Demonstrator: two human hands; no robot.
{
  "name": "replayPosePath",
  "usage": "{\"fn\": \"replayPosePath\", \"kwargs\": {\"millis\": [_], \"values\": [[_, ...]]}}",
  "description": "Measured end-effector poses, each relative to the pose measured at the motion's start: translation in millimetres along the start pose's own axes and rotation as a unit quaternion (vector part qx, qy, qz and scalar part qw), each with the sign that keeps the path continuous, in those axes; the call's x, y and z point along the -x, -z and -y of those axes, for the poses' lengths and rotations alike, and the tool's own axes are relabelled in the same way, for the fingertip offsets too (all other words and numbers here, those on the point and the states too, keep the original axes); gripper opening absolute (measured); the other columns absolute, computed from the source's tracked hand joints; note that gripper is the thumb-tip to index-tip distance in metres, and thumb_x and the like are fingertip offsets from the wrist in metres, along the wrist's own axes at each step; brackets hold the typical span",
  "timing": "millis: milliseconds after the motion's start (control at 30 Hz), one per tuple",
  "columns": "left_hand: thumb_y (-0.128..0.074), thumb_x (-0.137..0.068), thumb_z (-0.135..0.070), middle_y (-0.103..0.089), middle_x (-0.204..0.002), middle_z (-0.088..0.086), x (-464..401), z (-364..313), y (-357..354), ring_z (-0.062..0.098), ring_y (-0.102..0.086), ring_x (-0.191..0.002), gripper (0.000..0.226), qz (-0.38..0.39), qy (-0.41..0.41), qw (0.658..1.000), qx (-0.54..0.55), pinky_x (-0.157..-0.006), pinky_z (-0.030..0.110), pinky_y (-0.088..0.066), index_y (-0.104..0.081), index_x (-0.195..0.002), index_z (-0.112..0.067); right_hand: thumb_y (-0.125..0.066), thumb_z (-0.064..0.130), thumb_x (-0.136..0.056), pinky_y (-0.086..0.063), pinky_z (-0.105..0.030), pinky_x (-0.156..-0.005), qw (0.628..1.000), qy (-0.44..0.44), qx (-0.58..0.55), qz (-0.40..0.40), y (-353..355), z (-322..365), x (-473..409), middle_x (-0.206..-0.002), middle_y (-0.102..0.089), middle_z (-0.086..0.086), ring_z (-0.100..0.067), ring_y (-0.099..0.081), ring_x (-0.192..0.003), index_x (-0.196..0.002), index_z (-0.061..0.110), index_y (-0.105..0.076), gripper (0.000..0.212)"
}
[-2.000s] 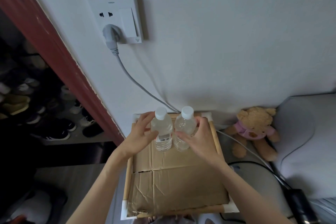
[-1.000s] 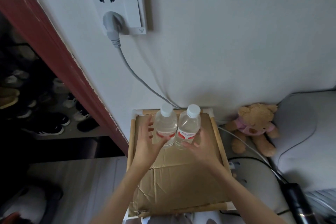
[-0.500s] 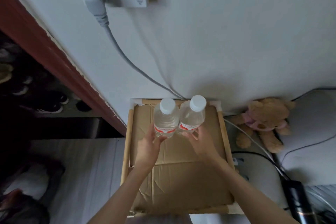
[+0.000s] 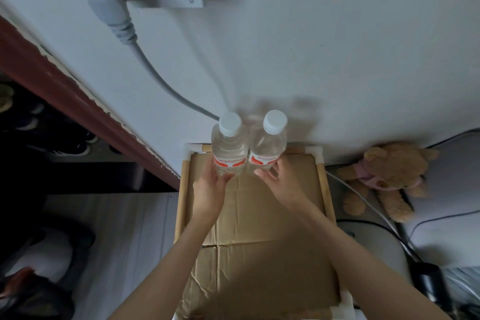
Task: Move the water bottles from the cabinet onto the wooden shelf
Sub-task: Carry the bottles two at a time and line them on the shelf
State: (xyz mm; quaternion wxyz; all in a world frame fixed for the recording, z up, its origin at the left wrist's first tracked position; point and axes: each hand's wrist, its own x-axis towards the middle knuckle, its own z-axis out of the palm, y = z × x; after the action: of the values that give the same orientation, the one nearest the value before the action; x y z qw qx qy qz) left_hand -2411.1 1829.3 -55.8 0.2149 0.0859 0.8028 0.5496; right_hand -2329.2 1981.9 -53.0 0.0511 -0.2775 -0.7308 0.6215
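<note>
Hands [image 4: 207, 187] over cardboard-lined wooden shelf [image 4: 262, 241].

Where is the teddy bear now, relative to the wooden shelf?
In the head view, the teddy bear lies to the right of the wooden shelf, against the white wall, beside a grey cushion.
</note>
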Motion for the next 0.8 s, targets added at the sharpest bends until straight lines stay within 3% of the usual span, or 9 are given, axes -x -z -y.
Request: {"fn": "replayPosePath", "kwargs": {"millis": [67,200,333,400,467,567,700,800], "values": [[-0.066,-0.082,-0.014,-0.067,-0.101,-0.02,-1,1,0,-0.002,-0.062,-0.098,0.044,0.001,-0.004,1.0,0.004,-0.083,0.012,-0.045,-0.052,-0.122,-0.027,-0.063,0.011,-0.086,-0.039,0.002,-0.079,1.0,-0.005,-0.009,0.008,0,1,0,-0.121,-0.05,0.01,0.015,-0.048,-0.106,-0.12,0.026,-0.043,0.043],[-0.067,-0.082,-0.016,-0.065,-0.096,-0.03,-1,2,0,-0.009,-0.061,-0.094,0.043,0.005,-0.002,1.0,0.013,-0.076,0.002,-0.043,-0.051,-0.119,-0.03,-0.064,0.012,-0.085,-0.039,-0.002,-0.088,1.0,-0.008,-0.011,0.025,1,2,0,-0.132,-0.046,-0.002,-0.004,-0.047,-0.121,-0.128,0.017,-0.041,0.048],[-0.066,-0.082,-0.014,-0.065,-0.092,-0.035,-1,2,1,-0.013,-0.06,-0.092,0.044,0.006,-0.004,1.0,0.018,-0.075,0.004,-0.045,-0.051,-0.115,-0.037,-0.063,0.02,-0.086,-0.035,-0.029,-0.109,0.998,-0.014,-0.002,0.055,3,0,2,-0.139,-0.04,-0.001,-0.01,-0.04,-0.129,-0.128,0.028,-0.037,0.05],[-0.065,-0.082,-0.013,-0.064,-0.092,-0.035,-1,3,1,-0.015,-0.059,-0.089,0.044,0.013,-0.004,1.0,0.015,-0.075,0.006,-0.046,-0.051,-0.116,-0.036,-0.064,0.024,-0.085,-0.031,-0.037,-0.112,0.998,-0.025,-0.002,0.057,4,-2,1,-0.142,-0.039,0.0,-0.014,-0.037,-0.133,-0.13,0.03,-0.035,0.053],[-0.066,-0.083,-0.016,-0.062,-0.101,-0.029,-2,2,2,-0.016,-0.057,-0.092,0.048,0.022,-0.005,1.0,0.007,-0.081,0.013,-0.046,-0.047,-0.126,-0.028,-0.065,0.028,-0.083,-0.029,-0.035,-0.113,0.998,-0.031,-0.004,0.056,3,-2,2,-0.142,-0.04,0.005,-0.01,-0.037,-0.133,-0.132,0.032,-0.033,0.058],[-0.066,-0.084,-0.019,-0.061,-0.118,-0.009,-2,0,6,0.0,-0.056,-0.104,0.058,0.047,-0.017,0.998,-0.03,-0.09,0.025,-0.044,-0.038,-0.135,-0.021,-0.068,0.038,-0.077,-0.028,-0.028,-0.11,0.998,-0.035,-0.008,0.05,1,-1,6,-0.138,-0.042,0.014,-0.003,-0.038,-0.13,-0.135,0.033,-0.029,0.07],[-0.066,-0.084,-0.022,-0.055,-0.131,-0.002,-3,-3,11,0.011,-0.054,-0.116,0.067,0.078,-0.017,0.995,-0.054,-0.09,0.024,-0.04,-0.029,-0.14,-0.02,-0.069,0.052,-0.068,-0.032,-0.019,-0.099,0.998,-0.041,0.005,0.042,-3,5,10,-0.124,-0.046,0.034,0.016,-0.043,-0.115,-0.129,0.043,-0.031,0.073],[-0.065,-0.084,-0.025,-0.052,-0.135,-0.003,-1,-3,14,0.014,-0.051,-0.119,0.076,0.101,-0.02,0.99,-0.092,-0.089,0.025,-0.039,-0.017,-0.143,-0.029,-0.07,0.039,-0.077,-0.026,-0.032,-0.111,0.999,-0.043,0.007,0.01,-5,2,14,-0.144,-0.037,0.017,0.0,-0.034,-0.13,-0.143,0.031,-0.02,0.083]]}}
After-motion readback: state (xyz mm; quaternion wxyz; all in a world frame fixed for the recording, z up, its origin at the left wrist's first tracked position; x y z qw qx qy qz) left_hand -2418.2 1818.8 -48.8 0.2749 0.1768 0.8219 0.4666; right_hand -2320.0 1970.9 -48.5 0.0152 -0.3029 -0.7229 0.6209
